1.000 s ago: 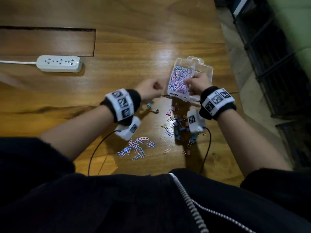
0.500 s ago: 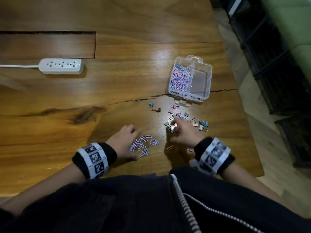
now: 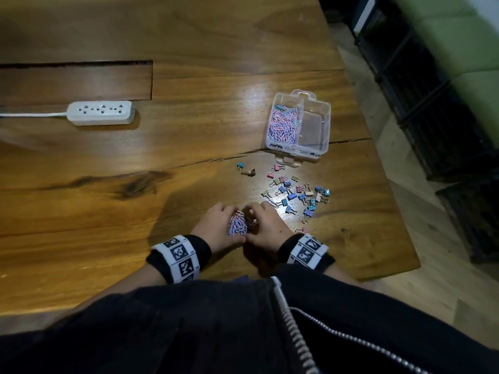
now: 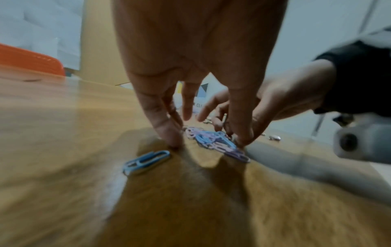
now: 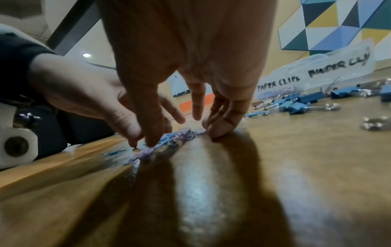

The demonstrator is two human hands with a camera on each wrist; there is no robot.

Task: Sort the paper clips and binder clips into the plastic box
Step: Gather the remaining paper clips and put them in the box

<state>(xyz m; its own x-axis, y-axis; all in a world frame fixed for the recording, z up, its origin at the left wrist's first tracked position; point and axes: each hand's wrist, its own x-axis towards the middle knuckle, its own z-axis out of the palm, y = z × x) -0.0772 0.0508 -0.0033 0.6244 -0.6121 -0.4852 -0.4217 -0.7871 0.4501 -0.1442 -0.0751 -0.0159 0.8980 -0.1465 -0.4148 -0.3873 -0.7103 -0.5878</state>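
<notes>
Near the front edge of the wooden counter [image 3: 189, 147], both hands were herding the last loose paper clips [image 3: 237, 224] into one small heap. The left hand [image 3: 216, 228] and the right hand [image 3: 266, 228] stood on either side of the heap with fingers pointing down, tips on the wood and apart from one another, cupping the clips rather than pinching them; nothing was lifted yet. One blue paper clip [image 4: 146, 161] lay just outside the left fingers [image 4: 167, 133], a stray.

This looked like the gathering step for the paper clips. The next move would call for closing the fingers under the heap, picking up the stray, and carrying the lot to the left compartment of the plastic box [image 3: 321, 152], which stood well apart toward the far right and already held a mound of pink and blue clips. Its right compartment, marked for binder clips in the right wrist view, looked bare.

The binder clips [image 3: 297, 195] lay scattered between the hands and the box, mostly blue, some pink and green, their wire handles splayed, none sorted yet.
</notes>
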